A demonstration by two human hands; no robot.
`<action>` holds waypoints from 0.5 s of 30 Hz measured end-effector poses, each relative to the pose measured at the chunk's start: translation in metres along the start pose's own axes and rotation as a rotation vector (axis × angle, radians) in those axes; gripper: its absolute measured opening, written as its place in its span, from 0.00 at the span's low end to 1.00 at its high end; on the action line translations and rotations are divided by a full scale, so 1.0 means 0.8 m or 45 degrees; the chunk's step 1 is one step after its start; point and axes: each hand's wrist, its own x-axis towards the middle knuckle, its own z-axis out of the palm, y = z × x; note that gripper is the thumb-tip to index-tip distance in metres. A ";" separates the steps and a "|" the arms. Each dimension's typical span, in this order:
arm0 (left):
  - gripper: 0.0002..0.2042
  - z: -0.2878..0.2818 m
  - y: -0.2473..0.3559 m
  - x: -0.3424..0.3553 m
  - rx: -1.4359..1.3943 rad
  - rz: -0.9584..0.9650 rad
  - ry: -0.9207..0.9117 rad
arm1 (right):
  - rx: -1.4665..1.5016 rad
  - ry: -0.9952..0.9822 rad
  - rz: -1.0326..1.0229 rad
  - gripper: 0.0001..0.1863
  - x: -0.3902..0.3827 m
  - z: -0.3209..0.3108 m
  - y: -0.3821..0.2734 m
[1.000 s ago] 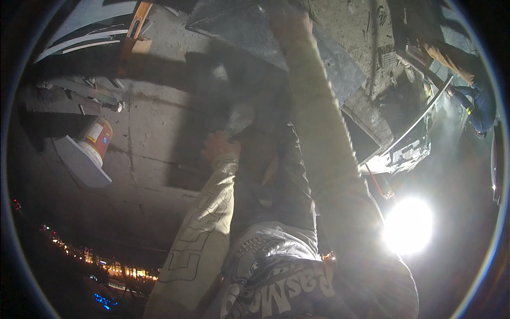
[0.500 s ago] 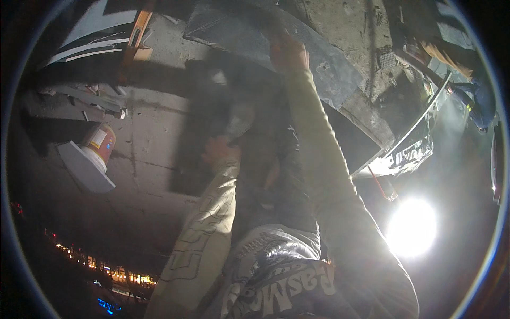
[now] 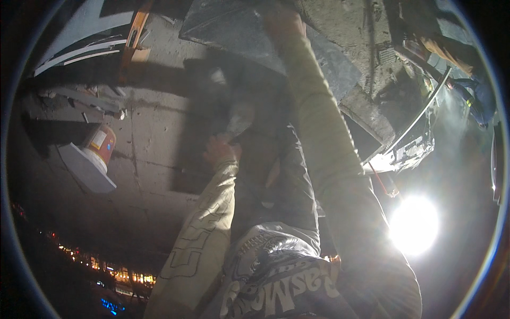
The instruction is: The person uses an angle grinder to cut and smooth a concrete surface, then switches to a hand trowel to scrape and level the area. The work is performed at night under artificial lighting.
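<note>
My right hand [image 3: 284, 24] is stretched far forward over a large dark grey slab [image 3: 234, 32] near the top edge. Blur and shadow hide its fingers and whatever may be under them. Lower and to the left, my left hand [image 3: 222, 150] has its fingers curled in. It is beside a pale rounded patch [image 3: 240, 119], which is too dim to name; what the fingers grip, if anything, cannot be made out. Both arms wear light sleeves, and a dark shadow falls around the left hand.
A reddish bucket [image 3: 103, 142] with a white board [image 3: 87, 167] against it stands at the left. An orange spirit level [image 3: 137, 32] lies at upper left, near rubble [image 3: 85, 101]. A bright lamp [image 3: 414, 226] glares at right, below a thin pale strip [image 3: 422, 119]. Another person [image 3: 481, 103] is at the far right.
My right hand has moved a little forward and left over the slab, its forearm following. My left hand has hardly moved.
</note>
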 end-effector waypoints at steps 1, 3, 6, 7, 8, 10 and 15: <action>0.23 -0.006 0.002 -0.005 0.002 0.003 0.000 | -0.052 0.058 -0.087 0.22 -0.001 0.020 0.025; 0.23 -0.047 0.014 -0.002 -0.036 -0.032 -0.108 | -0.149 0.145 -0.226 0.21 0.012 0.051 0.060; 0.22 -0.095 0.026 -0.005 -0.108 -0.071 -0.307 | -0.341 0.228 -0.444 0.22 0.087 0.065 0.086; 0.22 -0.085 0.023 -0.006 -0.112 -0.048 -0.268 | -0.412 0.220 -0.485 0.22 0.112 0.055 0.074; 0.22 -0.072 0.021 -0.007 -0.128 -0.041 -0.229 | -0.452 0.188 -0.513 0.22 0.125 0.044 0.056; 0.21 -0.045 0.014 -0.009 -0.115 -0.053 -0.149 | -0.462 0.146 -0.512 0.22 0.139 0.005 0.029; 0.22 -0.055 0.013 -0.005 -0.143 -0.018 -0.118 | -0.266 0.083 -0.498 0.22 0.153 -0.045 0.053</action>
